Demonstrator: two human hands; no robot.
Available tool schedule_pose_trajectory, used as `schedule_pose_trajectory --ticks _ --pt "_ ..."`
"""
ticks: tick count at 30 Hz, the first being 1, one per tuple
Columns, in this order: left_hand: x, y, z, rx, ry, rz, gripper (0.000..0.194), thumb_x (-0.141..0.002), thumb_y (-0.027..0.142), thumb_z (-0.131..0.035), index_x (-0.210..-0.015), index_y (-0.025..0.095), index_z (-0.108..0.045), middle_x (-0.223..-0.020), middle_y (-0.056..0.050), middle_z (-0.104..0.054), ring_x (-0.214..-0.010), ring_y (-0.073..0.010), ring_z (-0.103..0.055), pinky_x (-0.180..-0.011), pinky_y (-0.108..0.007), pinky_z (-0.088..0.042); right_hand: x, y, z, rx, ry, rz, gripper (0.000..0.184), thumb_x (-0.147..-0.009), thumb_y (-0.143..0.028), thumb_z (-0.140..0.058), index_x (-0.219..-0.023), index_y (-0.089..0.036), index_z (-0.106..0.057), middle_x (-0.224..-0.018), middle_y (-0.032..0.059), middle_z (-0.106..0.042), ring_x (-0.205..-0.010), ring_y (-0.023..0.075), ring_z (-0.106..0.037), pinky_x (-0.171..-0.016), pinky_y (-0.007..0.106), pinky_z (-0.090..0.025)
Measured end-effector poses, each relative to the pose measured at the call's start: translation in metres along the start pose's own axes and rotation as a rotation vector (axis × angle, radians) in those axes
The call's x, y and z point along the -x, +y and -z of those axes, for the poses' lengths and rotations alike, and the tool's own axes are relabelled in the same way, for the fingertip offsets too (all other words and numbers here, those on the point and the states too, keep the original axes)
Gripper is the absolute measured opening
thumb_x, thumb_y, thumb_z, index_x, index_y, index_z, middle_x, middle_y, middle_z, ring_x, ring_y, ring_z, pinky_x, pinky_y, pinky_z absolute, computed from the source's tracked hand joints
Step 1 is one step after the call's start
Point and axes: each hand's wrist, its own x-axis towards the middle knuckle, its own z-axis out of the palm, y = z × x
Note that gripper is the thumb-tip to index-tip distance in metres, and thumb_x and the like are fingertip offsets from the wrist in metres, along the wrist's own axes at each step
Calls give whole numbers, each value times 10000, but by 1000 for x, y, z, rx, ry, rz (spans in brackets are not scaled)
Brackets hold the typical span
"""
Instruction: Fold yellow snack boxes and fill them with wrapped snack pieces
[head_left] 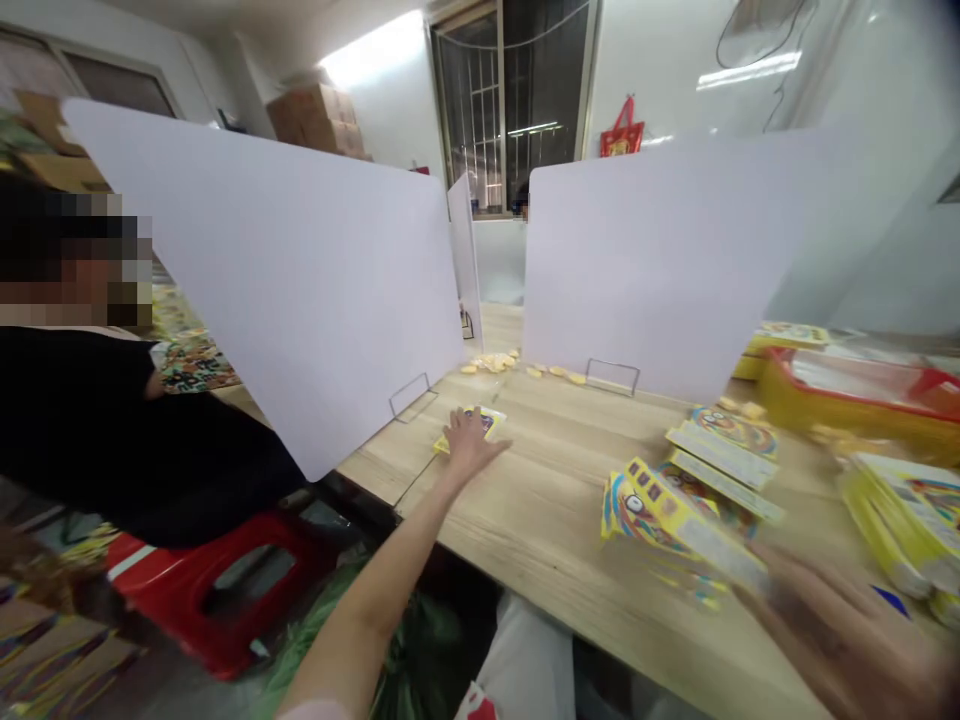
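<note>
Head view: left hand (471,447) outstretched, grip spread on a yellow packet (491,418); right hand (832,635) blurred, grip unclear.

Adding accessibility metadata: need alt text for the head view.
Bare left hand rests on a small yellow printed card on a light wood-grain table, while a blurred right hand is beside stacked yellow cartoon-printed packets. White upright divider panels stand on the table; a person in black is at left above a red plastic stool.
</note>
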Motion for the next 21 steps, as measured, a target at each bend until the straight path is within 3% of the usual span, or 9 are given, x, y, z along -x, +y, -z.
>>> schedule_pose_trajectory --ticks 4,6,8,10,13,15,17,19,21 --pt "-54 -29 -9 -228 -198 199 982 -491 471 -852 -1296 96 -434 -1328 -287 -464 -1277 -474 -369 -1008 -603 -280 -19 40 -30 401 24 277 320 -914 -410 -486 -1075 -216 -684 -1072 109 -702 -973 294 -642 -855 435 -488" --pt "-55 -33 -14 -221 -217 230 897 -522 408 -837 -1260 82 -447 -1251 -263 -523 -1207 -440 -449 -966 -544 -349 -10 42 -48 447 7 310 332 -919 -434 -476 -1071 -222 -682 -1086 115 -697 -984 304 -642 -822 437 -500" --pt "-41 -30 -16 -211 -189 233 877 -554 390 -807 -1278 82 -421 -1240 -245 -523 -1187 -411 -473 -946 -494 -384 3 24 -63 350 39 222 338 -887 -469 -537 -1098 -238 -662 -1144 114 -678 -1025 314 -638 -831 444 -512" --pt "-7 -18 -18 -162 -130 194 956 -551 399 -797 -1340 89 -355 -1258 -226 -501 -1189 -387 -476 -962 -468 -389 15 -11 -78 109 82 35 323 -859 -451 -598 -1108 -247 -623 -1129 102 -682 -1002 294 -658 -820 418 -541" --pt "80 11 -25 54 -51 27 1083 -536 394 -801 -1420 98 -251 -1259 -189 -486 -1191 -360 -477 -1008 -462 -379 22 -73 -105 -368 -5 -307 313 -848 -424 -629 -1094 -255 -536 -1111 90 -678 -914 240 -691 -712 341 -588" --pt "148 32 -29 244 -80 -73 1152 -508 408 -823 -1449 126 -222 -1296 -180 -460 -1229 -366 -447 -1039 -479 -364 25 -99 -121 -619 -58 -503 359 -803 -439 -683 -1034 -253 -481 -1162 102 -645 -928 236 -684 -696 336 -595" --pt "206 49 -29 472 -176 -86 1174 -491 414 -845 -1456 150 -233 -1333 -172 -447 -1252 -366 -432 -1051 -482 -367 37 -106 -130 -775 -29 -645 385 -769 -449 -717 -936 -253 -431 -1009 67 -670 -829 217 -684 -657 325 -585" --pt "243 58 -28 740 -338 -19 917 -646 417 -773 -1412 166 -334 -1301 -144 -510 -1205 -322 -492 -1021 -451 -410 60 -99 -127 -846 -7 -712 384 -768 -443 -720 -893 -252 -411 -849 23 -660 -744 202 -672 -654 328 -575" --pt "261 60 -30 978 -520 55 543 -832 380 -615 -1312 174 -467 -1220 -108 -592 -1112 -263 -563 -964 -398 -457 90 -90 -111 -810 -50 -696 325 -796 -414 -697 -904 -243 -443 -859 34 -664 -773 212 -674 -691 353 -576"
